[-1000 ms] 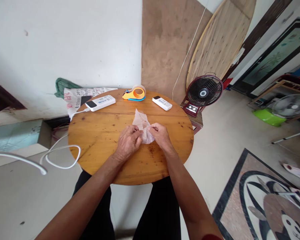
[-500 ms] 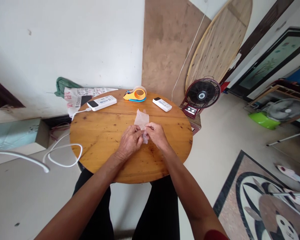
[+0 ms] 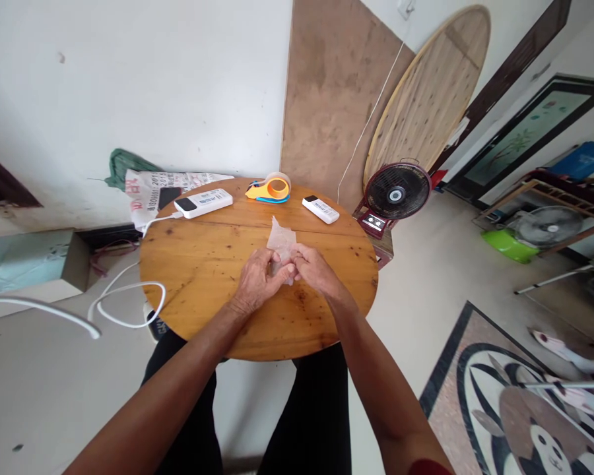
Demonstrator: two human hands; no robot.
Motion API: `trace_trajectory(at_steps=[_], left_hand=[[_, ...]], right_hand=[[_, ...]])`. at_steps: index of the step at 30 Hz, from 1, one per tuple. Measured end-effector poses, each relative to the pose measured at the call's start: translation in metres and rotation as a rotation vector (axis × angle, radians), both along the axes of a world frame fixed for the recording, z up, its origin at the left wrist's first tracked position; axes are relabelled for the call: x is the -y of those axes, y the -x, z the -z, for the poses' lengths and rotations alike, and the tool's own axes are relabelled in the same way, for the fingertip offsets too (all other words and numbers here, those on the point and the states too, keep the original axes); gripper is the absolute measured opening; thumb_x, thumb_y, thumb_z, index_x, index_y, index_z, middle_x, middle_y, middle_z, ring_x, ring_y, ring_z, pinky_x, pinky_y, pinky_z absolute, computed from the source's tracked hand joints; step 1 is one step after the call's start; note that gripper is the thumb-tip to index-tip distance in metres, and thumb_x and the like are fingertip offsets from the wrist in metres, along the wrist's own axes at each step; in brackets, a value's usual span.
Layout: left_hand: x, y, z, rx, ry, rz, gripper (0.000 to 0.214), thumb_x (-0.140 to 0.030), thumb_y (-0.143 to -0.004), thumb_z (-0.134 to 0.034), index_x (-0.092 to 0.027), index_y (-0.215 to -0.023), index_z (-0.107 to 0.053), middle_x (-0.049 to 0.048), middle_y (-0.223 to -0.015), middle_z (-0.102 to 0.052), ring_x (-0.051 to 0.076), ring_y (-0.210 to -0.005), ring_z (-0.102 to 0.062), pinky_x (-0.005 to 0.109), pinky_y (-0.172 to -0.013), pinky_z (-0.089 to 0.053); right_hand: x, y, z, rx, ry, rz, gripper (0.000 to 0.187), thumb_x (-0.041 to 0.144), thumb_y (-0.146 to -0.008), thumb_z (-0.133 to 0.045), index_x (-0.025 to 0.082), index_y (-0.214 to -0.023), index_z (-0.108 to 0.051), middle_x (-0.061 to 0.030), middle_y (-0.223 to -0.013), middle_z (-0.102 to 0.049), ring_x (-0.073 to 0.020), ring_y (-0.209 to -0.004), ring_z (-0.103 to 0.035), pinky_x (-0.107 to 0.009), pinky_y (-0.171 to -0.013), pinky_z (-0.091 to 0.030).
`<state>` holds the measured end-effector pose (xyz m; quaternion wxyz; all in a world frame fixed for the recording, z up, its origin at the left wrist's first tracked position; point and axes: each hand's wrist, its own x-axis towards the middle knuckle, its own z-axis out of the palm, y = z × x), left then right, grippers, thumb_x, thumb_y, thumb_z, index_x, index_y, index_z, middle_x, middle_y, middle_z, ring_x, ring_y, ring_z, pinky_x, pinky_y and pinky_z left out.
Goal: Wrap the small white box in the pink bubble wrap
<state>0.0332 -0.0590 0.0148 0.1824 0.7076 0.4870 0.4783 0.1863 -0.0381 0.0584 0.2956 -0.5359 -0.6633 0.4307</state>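
Observation:
A thin, pale, crinkled see-through sheet [image 3: 281,239] lies on the round wooden table [image 3: 193,284], its far end pointing away from me. My left hand [image 3: 261,276] is on the sheet's left side, fingers curled and thumb stretched across its near part. From the right, my right hand [image 3: 315,269] pinches the sheet's edge with bent fingers. The fingertips of both hands meet over the sheet. Most of its near end is hidden under them, with just a small bit showing below.
At the table's far side are a white power bank [image 3: 205,203] with a plugged-in white cable [image 3: 129,324], an orange and blue tape dispenser [image 3: 272,189], and a second white device [image 3: 321,209]. A dark red fan [image 3: 396,192] stands right of the table.
My left thumb has stretched toward my right hand, and the fingertips have come closer together over the sheet. The view has shifted slightly. The devices and the tape dispenser stay in place.

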Motion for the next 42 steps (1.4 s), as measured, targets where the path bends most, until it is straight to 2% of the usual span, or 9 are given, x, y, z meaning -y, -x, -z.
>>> trace_trajectory(at_steps=[5,9,14,21,26,31,36,39,42], left_hand=[[-0.005,-0.006,0.005,0.005,-0.062,-0.022,0.026,-0.044,-0.078,-0.061,-0.02,-0.075,-0.051,0.0057,-0.083,-0.06,0.02,-0.082,-0.056,0.034,-0.077,-0.045],[-0.008,-0.007,0.01,0.006,-0.091,-0.039,0.02,-0.037,-0.078,-0.061,-0.02,-0.074,-0.051,0.0053,-0.083,-0.059,0.02,-0.08,-0.056,0.033,-0.075,-0.045],[-0.008,-0.007,0.011,0.042,-0.1,-0.032,0.01,-0.027,-0.078,-0.057,-0.021,-0.073,-0.051,0.0041,-0.083,-0.059,0.019,-0.08,-0.056,0.032,-0.076,-0.046],[-0.008,-0.011,0.009,0.03,-0.092,-0.072,0.021,-0.033,-0.075,-0.064,-0.021,-0.068,-0.049,0.0027,-0.077,-0.057,0.018,-0.077,-0.056,0.031,-0.072,-0.046],[-0.011,-0.011,0.015,0.036,-0.082,-0.069,0.012,-0.026,-0.075,-0.059,-0.021,-0.069,-0.049,0.0024,-0.077,-0.055,0.017,-0.076,-0.055,0.029,-0.069,-0.045],[-0.01,-0.011,0.014,0.015,-0.024,-0.077,0.009,-0.026,-0.074,-0.056,-0.022,-0.073,-0.049,0.0017,-0.076,-0.055,0.018,-0.076,-0.054,0.03,-0.069,-0.046],[-0.014,-0.005,-0.002,-0.229,0.046,-0.082,0.009,-0.022,-0.07,-0.059,-0.021,-0.078,-0.055,0.0057,-0.084,-0.059,0.024,-0.087,-0.055,0.036,-0.077,-0.046],[-0.022,0.001,-0.013,-0.383,0.055,0.0,0.008,-0.022,-0.067,-0.06,-0.021,-0.074,-0.057,0.0071,-0.082,-0.06,0.027,-0.087,-0.054,0.039,-0.079,-0.045],[-0.027,0.004,-0.017,-0.379,0.077,0.087,0.007,-0.02,-0.066,-0.059,-0.02,-0.073,-0.057,0.0063,-0.081,-0.058,0.024,-0.082,-0.054,0.037,-0.077,-0.045]], right_hand=[[-0.007,-0.002,-0.008,0.059,0.055,-0.112,0.031,0.009,-0.083,-0.041,0.016,-0.108,-0.057,-0.0015,-0.087,-0.068,-0.0081,-0.059,-0.056,-0.018,-0.055,-0.044],[-0.012,-0.002,-0.011,0.122,-0.021,-0.193,0.024,0.008,-0.084,-0.04,0.015,-0.098,-0.059,-0.0005,-0.082,-0.067,-0.0096,-0.068,-0.057,-0.02,-0.067,-0.045],[-0.012,-0.001,-0.014,0.204,-0.099,-0.227,0.018,0.007,-0.082,-0.04,0.017,-0.083,-0.055,-0.0005,-0.079,-0.067,-0.012,-0.07,-0.058,-0.024,-0.071,-0.045],[-0.01,-0.002,-0.02,0.243,-0.138,-0.255,0.017,0.006,-0.079,-0.041,0.017,-0.08,-0.054,-0.0007,-0.08,-0.067,-0.013,-0.073,-0.059,-0.023,-0.071,-0.044],[-0.01,0.0,-0.021,0.207,-0.042,-0.181,0.036,0.005,-0.079,-0.04,0.014,-0.107,-0.06,-0.0023,-0.085,-0.07,-0.0132,-0.076,-0.062,-0.024,-0.075,-0.047],[-0.006,0.0,-0.017,0.074,-0.009,-0.128,0.05,0.01,-0.081,-0.042,0.01,-0.131,-0.05,-0.006,-0.091,-0.071,-0.0157,-0.077,-0.064,-0.028,-0.079,-0.05],[-0.012,-0.012,-0.005,-0.056,-0.091,-0.007,0.037,0.014,-0.079,-0.047,0.01,-0.114,-0.059,-0.0058,-0.085,-0.071,-0.0131,-0.067,-0.061,-0.027,-0.072,-0.05],[-0.023,-0.021,0.003,-0.053,-0.189,0.115,0.022,0.019,-0.077,-0.052,0.014,-0.094,-0.064,-0.0013,-0.077,-0.067,-0.011,-0.06,-0.057,-0.024,-0.062,-0.048],[-0.038,-0.022,0.008,0.036,-0.269,0.135,0.016,0.023,-0.076,-0.054,0.017,-0.084,-0.066,0.0012,-0.074,-0.064,-0.0116,-0.066,-0.057,-0.021,-0.06,-0.045]])
